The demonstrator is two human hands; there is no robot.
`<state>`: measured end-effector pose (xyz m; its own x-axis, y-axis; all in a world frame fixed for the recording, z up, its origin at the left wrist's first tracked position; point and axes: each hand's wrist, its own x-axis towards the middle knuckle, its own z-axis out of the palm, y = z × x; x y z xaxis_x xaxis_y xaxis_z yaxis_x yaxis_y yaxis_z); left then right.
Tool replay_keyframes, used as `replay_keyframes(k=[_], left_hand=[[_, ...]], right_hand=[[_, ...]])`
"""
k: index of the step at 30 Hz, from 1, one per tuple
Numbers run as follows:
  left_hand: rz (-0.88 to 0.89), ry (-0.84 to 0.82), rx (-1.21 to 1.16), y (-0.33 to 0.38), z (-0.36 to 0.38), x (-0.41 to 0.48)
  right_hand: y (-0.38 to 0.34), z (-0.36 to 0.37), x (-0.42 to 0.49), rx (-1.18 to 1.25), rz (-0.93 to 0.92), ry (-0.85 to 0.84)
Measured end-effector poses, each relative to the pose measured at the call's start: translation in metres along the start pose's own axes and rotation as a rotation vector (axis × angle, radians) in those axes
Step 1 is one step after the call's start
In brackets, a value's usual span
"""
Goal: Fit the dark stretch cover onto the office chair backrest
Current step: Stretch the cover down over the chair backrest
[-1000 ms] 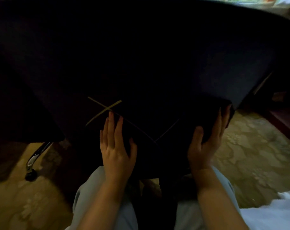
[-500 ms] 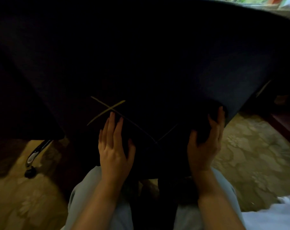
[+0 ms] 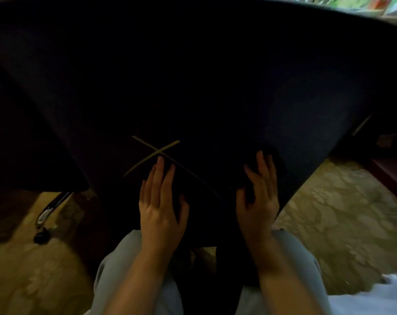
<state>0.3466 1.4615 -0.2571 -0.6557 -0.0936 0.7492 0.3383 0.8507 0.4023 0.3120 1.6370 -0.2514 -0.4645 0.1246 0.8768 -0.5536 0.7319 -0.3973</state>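
The dark stretch cover [image 3: 215, 76] fills most of the view. It is spread smooth and taut over a broad curved shape that I take to be the office chair backrest, itself hidden under the fabric. It narrows toward the person, who sits close behind it. By that look the main pull-on is done, and what remains is the lower end. Two pale cords [image 3: 156, 153] cross in an X on the fabric there, and the dark makes it impossible to tell whether they are tied off or whether the hem is tucked under. The left hand [image 3: 161, 208] lies flat on the cover just below the crossing, fingers [image 3: 159, 173] straight and close together, holding nothing. The right hand [image 3: 258, 196] rests on the fabric near the lower right edge, fingers spread and mostly straight, pressing rather than gripping. Beyond, a chrome chair leg [image 3: 52, 208] with a caster [image 3: 42, 236] stands on the patterned floor [image 3: 340, 212].
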Motion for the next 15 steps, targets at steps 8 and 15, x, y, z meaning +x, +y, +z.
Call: replay_keyframes(k=[8,15], left_hand=[[0.016,-0.001,-0.029,-0.001,0.0,0.0],[0.017,-0.008,-0.044,0.0,-0.001,0.0]], right_hand=[[0.04,-0.033,0.017,-0.033,0.354,0.315],[0.014,-0.011,0.012,-0.05,0.217,0.245]])
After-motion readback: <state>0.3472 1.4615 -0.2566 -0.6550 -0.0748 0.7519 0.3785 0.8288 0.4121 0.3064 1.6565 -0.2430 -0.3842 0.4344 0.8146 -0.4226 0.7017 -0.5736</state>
